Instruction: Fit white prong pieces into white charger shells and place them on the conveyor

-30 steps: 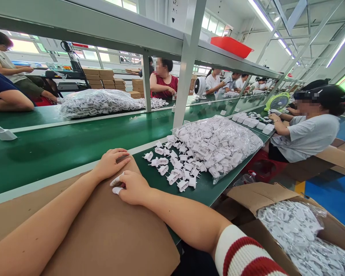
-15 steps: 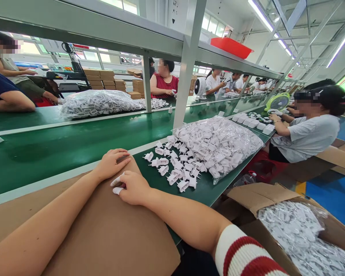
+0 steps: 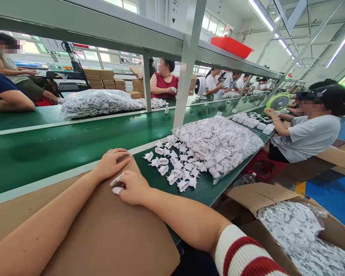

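My left hand [image 3: 112,164] lies on a bent brown cardboard sheet [image 3: 115,234], its fingers stretched over the top near the raised edge. Just below and to the right, my right hand [image 3: 134,188] rests on the same cardboard. White finger covers [image 3: 117,184] are on its thumb and forefinger, which are apart; its other fingers are mostly hidden. Neither hand shows anything held. Right of the hands, loose white plug adapters [image 3: 175,168] are strewn on the green worktop [image 3: 149,178], beside a clear plastic bag [image 3: 218,142] full of them.
A green conveyor belt [image 3: 60,143] runs behind the cardboard, with a grey metal post [image 3: 186,65] beyond my hands. An open carton [image 3: 255,197] of bagged white parts stands at lower right. Co-workers sit across the belt and at right, near a green fan [image 3: 278,101].
My hands and the cardboard have not moved. A small white piece on the belt has shifted slightly left. The co-worker at right has moved their hands.
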{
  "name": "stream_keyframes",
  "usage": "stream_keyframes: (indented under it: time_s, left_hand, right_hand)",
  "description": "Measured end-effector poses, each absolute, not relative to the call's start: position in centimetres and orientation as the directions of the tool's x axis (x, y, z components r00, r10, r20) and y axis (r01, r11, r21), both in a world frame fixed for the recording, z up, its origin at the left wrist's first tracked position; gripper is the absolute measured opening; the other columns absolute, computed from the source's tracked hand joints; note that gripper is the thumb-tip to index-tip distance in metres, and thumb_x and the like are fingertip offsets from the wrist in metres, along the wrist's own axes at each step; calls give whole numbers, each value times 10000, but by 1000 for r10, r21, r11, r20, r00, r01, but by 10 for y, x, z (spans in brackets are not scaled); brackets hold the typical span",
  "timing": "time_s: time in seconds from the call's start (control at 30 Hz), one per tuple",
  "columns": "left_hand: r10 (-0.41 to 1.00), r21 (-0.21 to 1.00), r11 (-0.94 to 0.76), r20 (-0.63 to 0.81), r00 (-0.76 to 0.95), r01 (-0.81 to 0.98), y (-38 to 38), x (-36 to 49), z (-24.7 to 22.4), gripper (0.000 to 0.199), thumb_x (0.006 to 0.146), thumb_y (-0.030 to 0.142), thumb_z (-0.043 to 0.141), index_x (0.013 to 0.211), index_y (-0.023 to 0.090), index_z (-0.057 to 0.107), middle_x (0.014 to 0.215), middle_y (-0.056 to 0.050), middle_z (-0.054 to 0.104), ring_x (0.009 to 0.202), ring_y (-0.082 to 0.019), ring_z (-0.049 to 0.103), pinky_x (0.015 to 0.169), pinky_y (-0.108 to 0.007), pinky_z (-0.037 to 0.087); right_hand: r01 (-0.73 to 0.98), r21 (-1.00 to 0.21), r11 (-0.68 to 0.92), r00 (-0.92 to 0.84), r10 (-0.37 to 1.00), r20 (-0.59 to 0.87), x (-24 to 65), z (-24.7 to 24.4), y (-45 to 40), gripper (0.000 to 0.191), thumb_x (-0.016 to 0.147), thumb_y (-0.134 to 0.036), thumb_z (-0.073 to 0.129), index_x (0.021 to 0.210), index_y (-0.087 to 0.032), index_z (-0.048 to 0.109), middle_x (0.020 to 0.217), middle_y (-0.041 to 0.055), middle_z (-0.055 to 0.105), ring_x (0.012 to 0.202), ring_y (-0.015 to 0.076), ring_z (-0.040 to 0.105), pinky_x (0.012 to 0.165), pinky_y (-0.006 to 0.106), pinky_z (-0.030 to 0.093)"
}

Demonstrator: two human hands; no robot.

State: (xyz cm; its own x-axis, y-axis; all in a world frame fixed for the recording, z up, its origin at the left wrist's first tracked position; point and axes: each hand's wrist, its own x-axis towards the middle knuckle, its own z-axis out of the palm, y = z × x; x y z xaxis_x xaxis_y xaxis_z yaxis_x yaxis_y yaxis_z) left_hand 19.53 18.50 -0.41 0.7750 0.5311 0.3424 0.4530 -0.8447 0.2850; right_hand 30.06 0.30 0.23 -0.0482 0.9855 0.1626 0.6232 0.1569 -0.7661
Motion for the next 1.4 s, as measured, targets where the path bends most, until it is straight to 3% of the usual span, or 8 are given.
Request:
stream_keyframes:
  time_s: [1.4]
  left_hand:
    - [530,288,-845,335,779,451,187,195,-6,525,932,613,461,1158,227,735,1297,-66,656,1216,-285,570,1134,-436,403]
  right_hand:
    - [628,-758,174,-59,982,177,301,1,3,229,883,-272,650,1096,-240,728,981,6,614,839,135,625,822,261,529]
